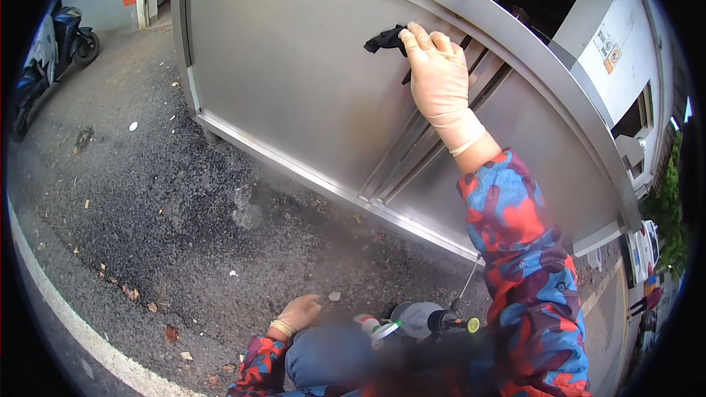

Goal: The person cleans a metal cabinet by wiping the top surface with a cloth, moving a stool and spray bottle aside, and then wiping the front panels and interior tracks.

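Note:
My right hand (pixel 439 77), in a pale rubber glove, is closed around a crumpled black cloth (pixel 384 40). It holds the cloth against the upper part of a stainless steel sliding door (pixel 287 66), close to the door's edge. A brownish smear shows lower on the metal. Down by my bent knee (pixel 327 356), my left hand (pixel 300 313) wears the same kind of glove. Its fingers lie loosely stretched forward and nothing shows in them. Beside the knee stands a clear plastic bottle (pixel 421 319) with a dark top, partly blurred.
The steel cabinet (pixel 257 151) stands on dark asphalt (pixel 169 198) with scattered dry leaves. A thin rod-like tool (pixel 468 283) sticks up near the bottle. A scooter (pixel 66 40) is parked at the far left. A white painted line (pixel 95 327) crosses the lower left.

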`<control>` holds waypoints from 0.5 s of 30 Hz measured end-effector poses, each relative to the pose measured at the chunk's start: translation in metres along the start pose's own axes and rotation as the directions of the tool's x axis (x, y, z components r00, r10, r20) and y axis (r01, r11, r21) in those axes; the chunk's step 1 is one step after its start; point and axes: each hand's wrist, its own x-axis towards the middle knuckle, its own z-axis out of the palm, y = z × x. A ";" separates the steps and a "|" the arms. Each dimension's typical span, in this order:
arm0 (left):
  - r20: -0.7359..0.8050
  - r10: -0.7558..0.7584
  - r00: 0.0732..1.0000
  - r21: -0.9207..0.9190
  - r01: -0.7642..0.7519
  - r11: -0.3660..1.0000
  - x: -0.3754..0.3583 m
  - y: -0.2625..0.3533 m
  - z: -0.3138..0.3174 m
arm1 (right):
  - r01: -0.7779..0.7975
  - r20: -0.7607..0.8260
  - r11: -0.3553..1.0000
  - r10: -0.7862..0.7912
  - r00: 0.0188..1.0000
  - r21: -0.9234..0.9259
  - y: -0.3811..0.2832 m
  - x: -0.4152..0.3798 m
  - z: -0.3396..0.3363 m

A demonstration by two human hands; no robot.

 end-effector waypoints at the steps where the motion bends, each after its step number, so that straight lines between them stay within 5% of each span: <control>1: 0.023 -0.016 1.000 -0.022 0.017 1.000 -0.001 0.001 -0.001 | -0.029 -0.004 0.999 0.029 1.000 0.023 0.000 0.001 -0.001; 12: -0.101 0.033 0.994 -0.061 -0.040 0.997 0.005 -0.013 0.006 | -0.061 -0.055 0.998 0.061 0.997 0.016 -0.003 0.001 0.000; 15: -0.007 0.028 1.000 0.003 -0.028 1.000 0.007 -0.007 0.001 | -0.006 -0.063 1.000 0.006 0.998 -0.005 -0.009 -0.007 0.013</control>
